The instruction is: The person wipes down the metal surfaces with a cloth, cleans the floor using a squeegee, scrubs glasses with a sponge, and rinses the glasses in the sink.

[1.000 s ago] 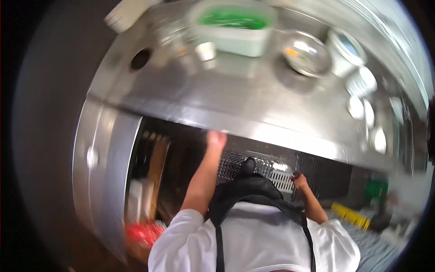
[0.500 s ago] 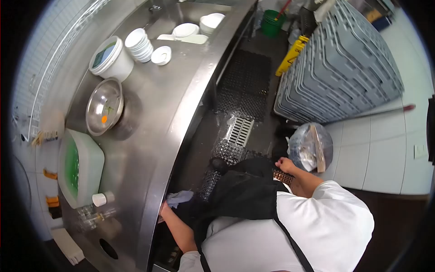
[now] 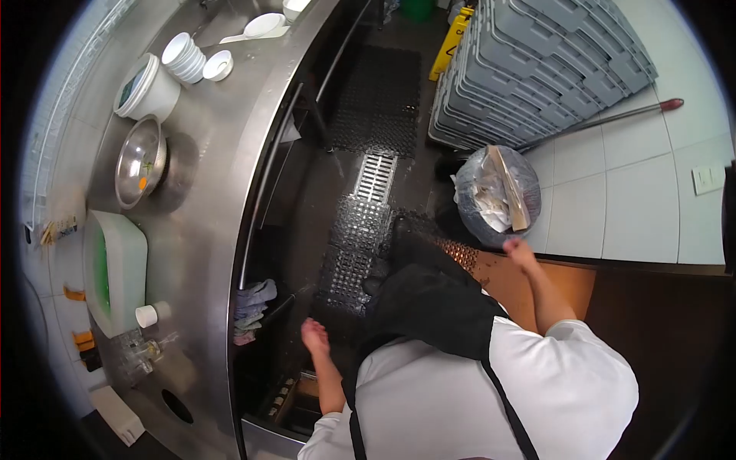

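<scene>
My left hand point(image 3: 314, 336) hangs in the gap beside the steel counter, its fingers curled in, with nothing visible in them. Just to its left, a stack of folded cloths point(image 3: 251, 310) in grey-blue and pink lies on a shelf under the counter. On the other side, my right hand point(image 3: 521, 254) is loosely closed and shows nothing in it. It is nearest to the front rim of a round bin point(image 3: 468, 211) lined with clear plastic, which holds crumpled wrapping and a long piece of cardboard point(image 3: 512, 188).
The steel counter point(image 3: 222, 165) carries a metal bowl point(image 3: 140, 162), a white tub point(image 3: 157, 92), stacked white bowls point(image 3: 184, 57) and a pale container point(image 3: 126, 268). Grey crates point(image 3: 537, 69) rise at the back right, beside a yellow sign point(image 3: 451, 44). Black mats and a drain grate point(image 3: 376, 178) cover the floor.
My left hand has come away from the cloths at the counter's edge, and the stack is now in fuller view. My right hand has swung right, and the whole view has shifted.
</scene>
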Motion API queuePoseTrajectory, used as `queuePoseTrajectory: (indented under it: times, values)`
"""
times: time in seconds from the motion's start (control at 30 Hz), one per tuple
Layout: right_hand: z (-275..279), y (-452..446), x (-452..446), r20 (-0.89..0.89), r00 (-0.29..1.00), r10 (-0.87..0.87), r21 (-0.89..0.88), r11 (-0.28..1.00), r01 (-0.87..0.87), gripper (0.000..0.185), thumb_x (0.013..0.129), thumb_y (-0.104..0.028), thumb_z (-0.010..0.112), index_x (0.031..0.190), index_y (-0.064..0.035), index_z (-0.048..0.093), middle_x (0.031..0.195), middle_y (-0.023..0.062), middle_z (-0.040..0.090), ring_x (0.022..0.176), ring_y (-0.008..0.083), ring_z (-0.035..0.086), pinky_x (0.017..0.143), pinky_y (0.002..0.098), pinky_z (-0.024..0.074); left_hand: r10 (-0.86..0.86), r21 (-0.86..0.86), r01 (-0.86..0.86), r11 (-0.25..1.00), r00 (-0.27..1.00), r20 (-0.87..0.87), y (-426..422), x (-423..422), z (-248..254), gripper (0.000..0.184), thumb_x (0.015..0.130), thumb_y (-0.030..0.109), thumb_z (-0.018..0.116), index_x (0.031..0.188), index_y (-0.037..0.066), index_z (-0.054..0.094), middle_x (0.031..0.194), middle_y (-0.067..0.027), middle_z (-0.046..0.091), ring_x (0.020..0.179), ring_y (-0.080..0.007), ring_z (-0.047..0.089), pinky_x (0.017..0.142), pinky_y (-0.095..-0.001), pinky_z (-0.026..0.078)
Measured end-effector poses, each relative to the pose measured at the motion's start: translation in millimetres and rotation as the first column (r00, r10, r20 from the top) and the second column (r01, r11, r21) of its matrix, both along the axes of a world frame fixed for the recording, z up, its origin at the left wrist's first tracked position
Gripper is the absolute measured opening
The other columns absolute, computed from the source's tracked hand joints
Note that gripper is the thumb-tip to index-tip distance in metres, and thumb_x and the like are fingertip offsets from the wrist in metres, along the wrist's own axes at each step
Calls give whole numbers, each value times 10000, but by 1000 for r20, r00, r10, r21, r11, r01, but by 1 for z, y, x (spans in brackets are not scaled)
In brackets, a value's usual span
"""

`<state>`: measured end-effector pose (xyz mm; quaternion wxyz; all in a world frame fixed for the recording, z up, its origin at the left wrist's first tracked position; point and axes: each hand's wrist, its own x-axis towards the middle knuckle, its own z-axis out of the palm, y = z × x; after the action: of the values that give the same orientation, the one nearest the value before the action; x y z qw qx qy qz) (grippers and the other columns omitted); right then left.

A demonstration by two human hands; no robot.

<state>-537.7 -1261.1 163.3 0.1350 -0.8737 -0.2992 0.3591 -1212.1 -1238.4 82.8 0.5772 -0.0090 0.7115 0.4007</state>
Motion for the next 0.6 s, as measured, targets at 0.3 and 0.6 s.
queuePoseTrajectory:
  times: [0.3,0.6]
  values:
    - [50,105,109,402,915,-40,137,990,-16,319,840,-334,683,932,-29,683,856,164,698,801,296,677,742,395,520,-924,-361,862,356,267,-274,-128,61,-59,284,947,282,524,828,52,639,757,-62,612,711,-196,583,687,-355,493]
    - [-36,168,204,117,937,329,-95,943,-320,874,695,-397,805,1433,-182,390,1364,203,470,1210,391,507,1008,447,417,-575,-93,584,806,736,-358,-45,93,1,208,954,269,595,1018,75,635,867,6,608,759,-111,571,705,-296,514]
